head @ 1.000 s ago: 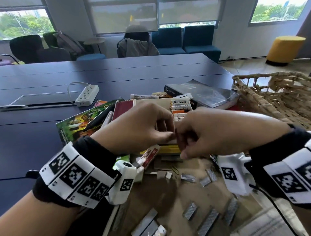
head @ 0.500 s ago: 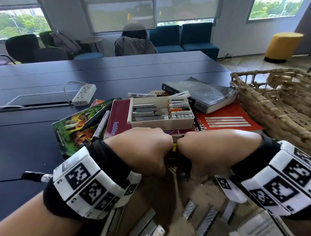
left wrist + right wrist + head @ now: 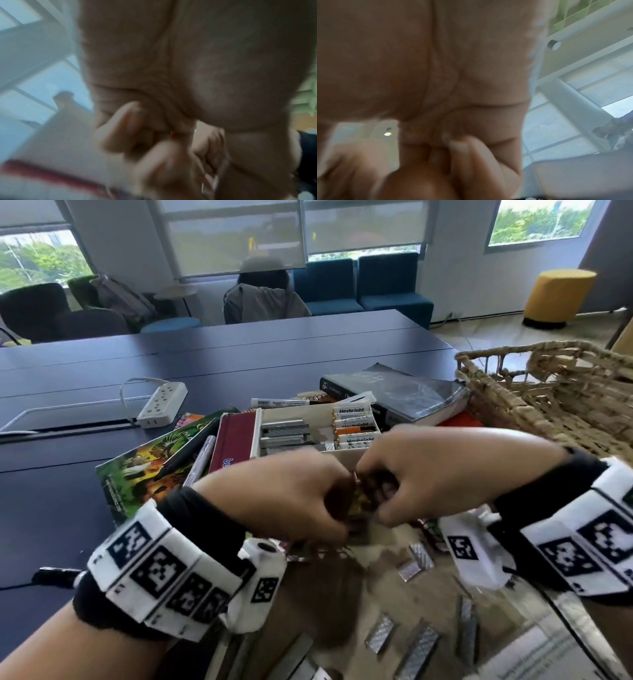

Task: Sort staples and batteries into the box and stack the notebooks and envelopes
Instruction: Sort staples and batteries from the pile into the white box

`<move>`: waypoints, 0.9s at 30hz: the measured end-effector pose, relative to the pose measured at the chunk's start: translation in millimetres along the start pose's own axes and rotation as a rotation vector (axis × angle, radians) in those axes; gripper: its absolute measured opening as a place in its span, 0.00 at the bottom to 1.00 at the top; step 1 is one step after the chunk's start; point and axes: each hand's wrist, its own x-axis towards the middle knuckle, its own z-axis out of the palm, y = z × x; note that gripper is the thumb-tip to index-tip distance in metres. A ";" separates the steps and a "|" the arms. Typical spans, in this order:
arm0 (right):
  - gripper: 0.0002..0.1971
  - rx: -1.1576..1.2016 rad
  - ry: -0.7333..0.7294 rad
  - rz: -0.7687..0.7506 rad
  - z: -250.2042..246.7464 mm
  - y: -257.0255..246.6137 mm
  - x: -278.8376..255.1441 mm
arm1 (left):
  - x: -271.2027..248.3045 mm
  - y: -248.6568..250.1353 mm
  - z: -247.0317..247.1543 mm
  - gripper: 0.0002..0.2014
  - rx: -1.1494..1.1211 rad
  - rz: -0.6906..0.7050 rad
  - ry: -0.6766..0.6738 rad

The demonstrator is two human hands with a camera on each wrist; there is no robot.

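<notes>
Only the head view shows the white box [image 3: 315, 436] holding staples [image 3: 284, 433] and batteries [image 3: 354, 428]; both wrist views are blurry skin, with the left hand [image 3: 284, 494] and right hand [image 3: 435, 474] curled together on something too tiny to tell.

Dark table [image 3: 239, 361] bears power strip [image 3: 161, 405]

Quick count of what's on my table right now. One white box [image 3: 346, 457] with two compartments: four batteries [image 3: 352, 419] stacked on the right side, and a pile of staple strips [image 3: 284, 433] on the left, maybe four or five, too packed to say exactly. Loose staple strips [image 3: 416, 652] near the front edge: I count roughly seven, but a couple are blurry so don't quote me. Two markers [image 3: 202, 457] lying on one colourful notebook [image 3: 147, 460], plus one dark red notebook [image 3: 234, 440] under the box. One thick grey book [image 3: 404, 395]. One wicker basket [image 3: 548, 405] at the right edge. One power strip [image 3: 162, 405]. Two hands, both mine.
</notes>
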 end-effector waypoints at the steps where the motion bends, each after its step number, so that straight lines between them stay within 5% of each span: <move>1: 0.08 0.029 0.056 -0.009 -5.2 3.7 -1.0 | -0.7 -2.2 -5.9 0.05 -0.073 0.008 0.077; 6: 0.05 0.265 0.442 -0.065 -16.2 15.5 1.3 | -0.1 -18.3 -26.5 0.05 -0.208 0.023 0.587; 9: 0.05 0.357 0.612 -0.065 -2.7 14.4 13.9 | 4.7 -30.8 -23.1 0.06 -0.279 -0.026 0.749; 18: 0.05 0.422 0.745 -0.035 9.5 15.0 31.0 | 16.1 -47.2 -8.8 0.02 -0.198 -0.103 0.727; 27: 0.03 0.352 0.753 -0.026 11.1 13.3 35.9 | 16.5 -48.9 -8.4 0.11 -0.190 -0.118 0.741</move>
